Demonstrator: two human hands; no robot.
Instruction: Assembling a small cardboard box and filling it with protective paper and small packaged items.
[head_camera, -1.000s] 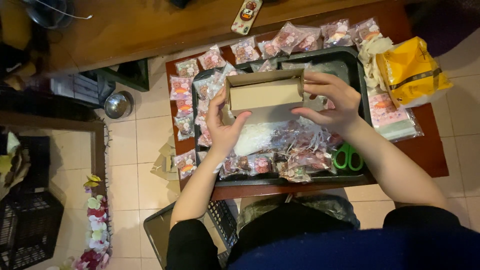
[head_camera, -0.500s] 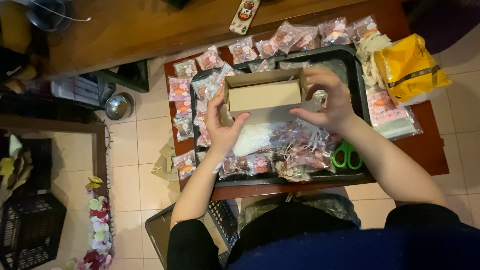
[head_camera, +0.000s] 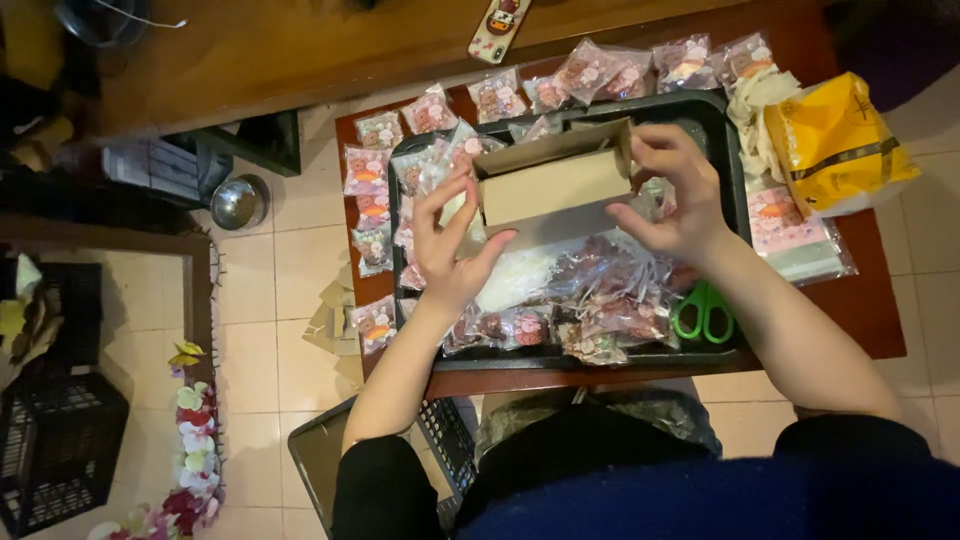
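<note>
A small brown box is being held above the black tray, just above the middle of the frame, between the two hands. The left hand is being pressed to the box's left end, fingers spread and curled loosely round the corner; its grip is half open, more a prop than a clasp. The right hand is being closed on the right end, thumb and fingertips pinching the edge by an upturned flap. What lies inside the box cannot be told; only a plain brown face is being shown.

Risk is judged as follows: with the left grip so loose, the box is likely to be tipped or dropped onto the packets below, and the thin card may be creased by the pinch at the right. A sleeve or wrist could also drag packets over the tray's near rim.

At the near edge of the tray, green scissors are lying among clear packets of dark sweets, with a white bag beside them. More packets are being kept in a row on the worktop along the far and left sides. At the upper right a yellow bag is resting, contents hidden.
</note>
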